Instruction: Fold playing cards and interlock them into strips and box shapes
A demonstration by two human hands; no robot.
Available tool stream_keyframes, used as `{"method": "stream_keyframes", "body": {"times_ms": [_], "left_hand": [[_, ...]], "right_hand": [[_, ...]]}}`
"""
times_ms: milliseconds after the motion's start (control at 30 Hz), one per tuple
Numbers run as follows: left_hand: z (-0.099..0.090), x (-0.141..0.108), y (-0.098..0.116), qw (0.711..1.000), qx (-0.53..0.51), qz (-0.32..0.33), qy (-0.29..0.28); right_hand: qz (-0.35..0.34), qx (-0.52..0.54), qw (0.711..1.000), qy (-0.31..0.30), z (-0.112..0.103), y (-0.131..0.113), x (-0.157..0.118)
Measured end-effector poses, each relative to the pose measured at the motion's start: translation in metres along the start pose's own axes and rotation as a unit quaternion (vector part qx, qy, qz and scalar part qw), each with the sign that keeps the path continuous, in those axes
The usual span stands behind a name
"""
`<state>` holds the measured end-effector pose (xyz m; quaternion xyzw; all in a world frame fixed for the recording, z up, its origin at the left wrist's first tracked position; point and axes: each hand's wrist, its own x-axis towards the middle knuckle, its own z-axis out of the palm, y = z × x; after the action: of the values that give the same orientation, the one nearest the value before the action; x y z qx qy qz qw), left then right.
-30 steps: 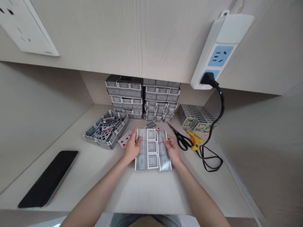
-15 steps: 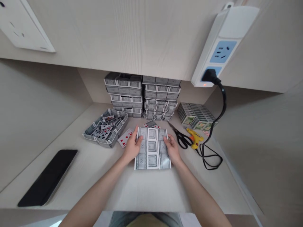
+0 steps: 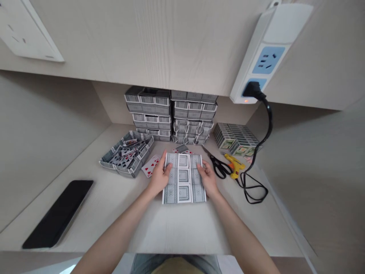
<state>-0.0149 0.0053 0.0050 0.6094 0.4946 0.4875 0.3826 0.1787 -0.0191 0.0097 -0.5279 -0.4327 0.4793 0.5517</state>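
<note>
Between both hands is a panel of joined playing cards (image 3: 184, 177), grey patterned backs up, with three white-bordered cards down its middle. My left hand (image 3: 160, 176) grips its left edge, thumb on top and fingers mostly hidden beneath. On the right edge, my right hand (image 3: 208, 178) pinches it the same way. Just behind the panel lie a few loose playing cards (image 3: 182, 149). More cards with red hearts (image 3: 150, 166) lie by my left wrist. A tray made of cards (image 3: 129, 173) stands further left, with loose cards and a slim dark tool inside.
Stacks of card-built boxes (image 3: 152, 110) stand against the back wall. To the right lie black-handled scissors (image 3: 219, 166), a yellow glue gun (image 3: 234, 165) with a black cord, and card packs (image 3: 235, 139). A black phone (image 3: 58, 215) lies front left. A power strip (image 3: 266, 57) hangs above.
Almost nothing differs. Both hands keep the same hold on the card panel, and the whole view has shifted very slightly.
</note>
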Motion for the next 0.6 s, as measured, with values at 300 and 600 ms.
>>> {"method": "stream_keyframes", "body": {"times_ms": [300, 600], "left_hand": [[0.0001, 0.0006, -0.0015, 1.0, -0.005, 0.001, -0.005], [-0.0006, -0.0009, 0.0011, 1.0, -0.007, 0.006, -0.017]], "right_hand": [[0.004, 0.044, 0.999, 0.001, 0.0002, 0.0028, 0.0012], [-0.003, 0.031, 0.999, -0.002, 0.0002, 0.0011, -0.0004]]}}
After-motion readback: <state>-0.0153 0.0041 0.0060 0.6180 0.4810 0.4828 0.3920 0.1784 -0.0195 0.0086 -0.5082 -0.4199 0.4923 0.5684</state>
